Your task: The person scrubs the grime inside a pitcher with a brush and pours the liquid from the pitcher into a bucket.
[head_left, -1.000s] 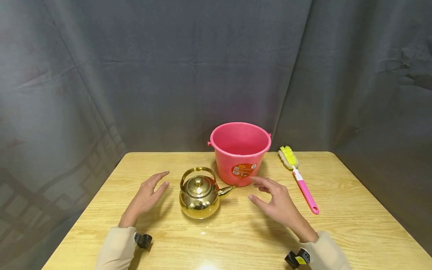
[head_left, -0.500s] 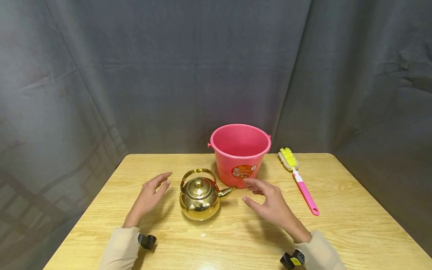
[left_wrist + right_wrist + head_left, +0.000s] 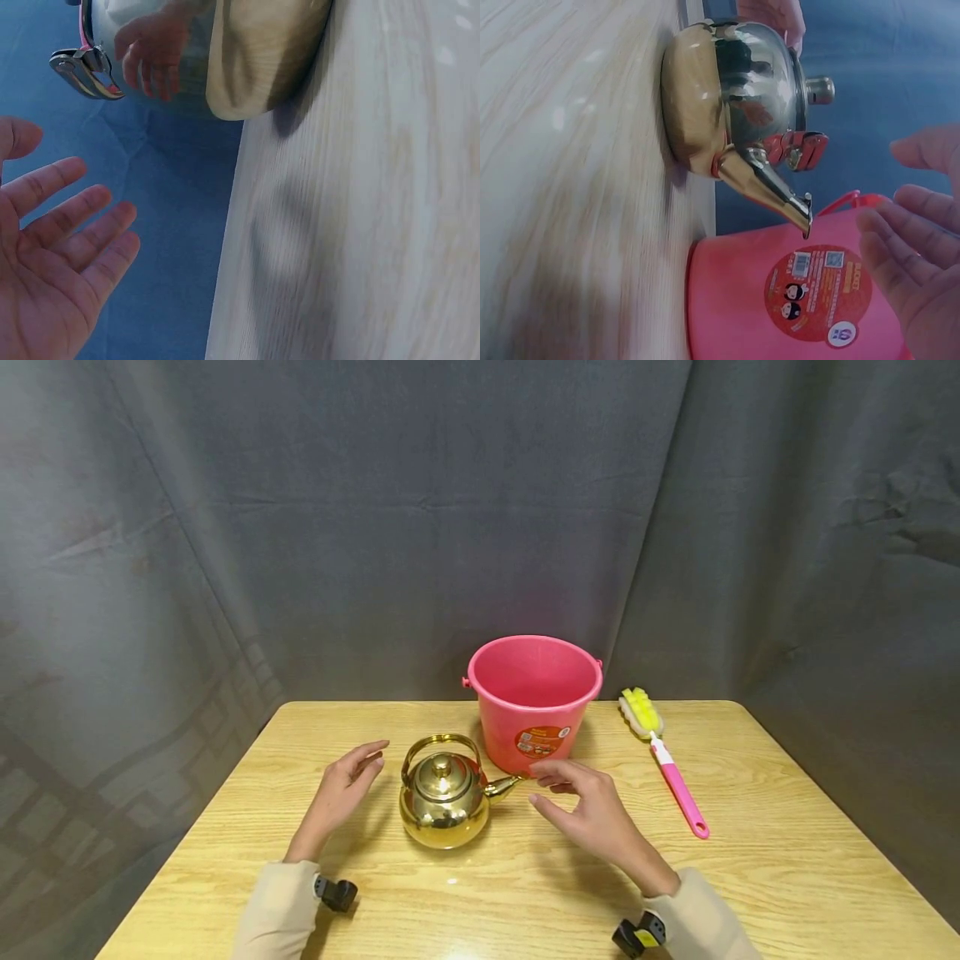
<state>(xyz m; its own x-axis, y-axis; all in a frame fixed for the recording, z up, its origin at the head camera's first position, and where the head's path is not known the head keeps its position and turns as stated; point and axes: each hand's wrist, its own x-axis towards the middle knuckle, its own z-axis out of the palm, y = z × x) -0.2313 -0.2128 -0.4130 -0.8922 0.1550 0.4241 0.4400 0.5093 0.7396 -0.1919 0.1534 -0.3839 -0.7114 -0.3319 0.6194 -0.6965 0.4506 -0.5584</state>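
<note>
A shiny gold teapot [image 3: 444,814] with a lid, a raised loop handle and a spout stands upright on the wooden table, its spout pointing right. Left of it, my left hand [image 3: 339,793] hovers with fingers extended, apart from the pot; the left wrist view shows its bare palm [image 3: 52,262] and the pot's reflective side [image 3: 161,52]. My right hand [image 3: 592,814] hovers right of the spout [image 3: 769,187], fingers spread and loosely bent around nothing. Behind the teapot stands a pink bucket [image 3: 498,727] with a round red label; the right fingertips overlap its base in the head view.
A cleaning brush [image 3: 678,785] with a yellow and white sponge head and pink handle lies on the table [image 3: 780,860] at the right. Grey curtains [image 3: 420,527] rise behind the table and along both sides.
Both hands have moved inward toward the teapot, the right hand leftward to near the spout and the left hand slightly rightward. The teapot, bucket and brush stay in place.
</note>
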